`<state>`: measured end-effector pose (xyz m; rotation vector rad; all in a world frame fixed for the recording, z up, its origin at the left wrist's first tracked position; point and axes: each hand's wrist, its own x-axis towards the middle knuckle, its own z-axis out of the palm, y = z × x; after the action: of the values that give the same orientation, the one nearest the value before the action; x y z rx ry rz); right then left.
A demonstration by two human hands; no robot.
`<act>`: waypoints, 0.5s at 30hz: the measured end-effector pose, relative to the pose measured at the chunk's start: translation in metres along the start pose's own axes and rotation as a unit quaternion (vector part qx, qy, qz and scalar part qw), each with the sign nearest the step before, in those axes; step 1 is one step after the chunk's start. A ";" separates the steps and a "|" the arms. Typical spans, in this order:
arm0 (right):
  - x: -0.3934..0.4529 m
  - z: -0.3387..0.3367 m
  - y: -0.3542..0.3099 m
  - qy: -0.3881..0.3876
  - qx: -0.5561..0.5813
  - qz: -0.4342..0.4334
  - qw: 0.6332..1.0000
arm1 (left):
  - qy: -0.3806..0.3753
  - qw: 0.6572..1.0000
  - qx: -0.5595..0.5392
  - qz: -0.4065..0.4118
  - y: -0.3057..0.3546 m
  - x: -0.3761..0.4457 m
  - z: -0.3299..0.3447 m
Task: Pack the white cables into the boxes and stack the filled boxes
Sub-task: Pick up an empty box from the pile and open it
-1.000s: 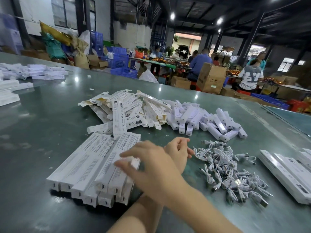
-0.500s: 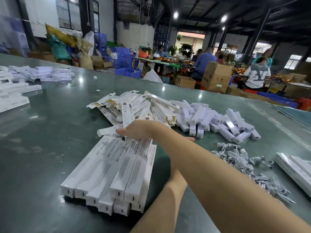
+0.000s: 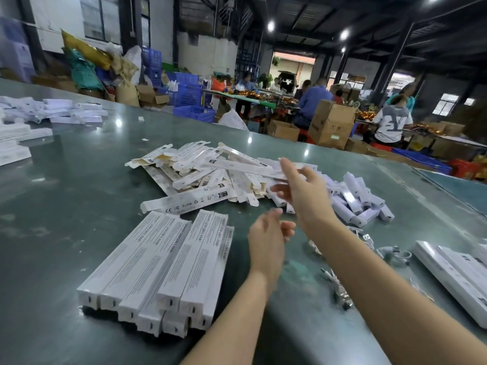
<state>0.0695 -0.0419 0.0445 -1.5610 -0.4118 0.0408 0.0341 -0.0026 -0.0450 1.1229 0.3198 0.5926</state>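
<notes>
A stack of filled long white boxes (image 3: 163,259) lies at the near left of the green table (image 3: 66,185). Behind it sprawls a pile of empty flat boxes (image 3: 195,175). My right hand (image 3: 300,191) is raised over that pile's right end and pinches one long empty box (image 3: 245,165) between thumb and fingers. My left hand (image 3: 267,234) hovers lower, just right of the stack, with fingers loosely curled and holding nothing. White cables (image 3: 369,241) lie tangled under and beside my right forearm, partly hidden by it.
A heap of small white boxes (image 3: 353,198) lies right of the empty boxes. More long white boxes (image 3: 458,272) sit at the right edge, and others (image 3: 52,111) at the far left. Beyond the table, seated people work among cardboard cartons (image 3: 329,125) and blue crates.
My right hand left the filled stack, swung right over the empty-box pile and took hold of a long empty box. My left hand now shows in the open beside the stack.
</notes>
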 end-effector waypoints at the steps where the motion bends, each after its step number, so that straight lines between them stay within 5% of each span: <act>1: -0.008 -0.016 0.005 0.017 0.051 0.031 0.998 | -0.021 1.000 -0.019 0.002 0.004 -0.004 0.001; 5: -0.042 -0.062 0.029 0.051 0.146 0.144 0.978 | -0.103 0.994 -0.012 0.027 0.018 -0.011 0.008; 10: -0.068 -0.081 0.045 0.036 0.145 0.192 0.970 | -0.085 0.996 0.022 0.016 0.017 -0.020 0.015; 15: -0.073 -0.086 0.049 0.061 -0.172 0.015 0.983 | -0.063 0.998 0.015 -0.018 0.014 -0.014 0.008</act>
<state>0.0372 -0.1439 -0.0159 -1.9000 -0.3083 -0.1082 0.0229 -0.0123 -0.0301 1.1758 0.2411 0.4844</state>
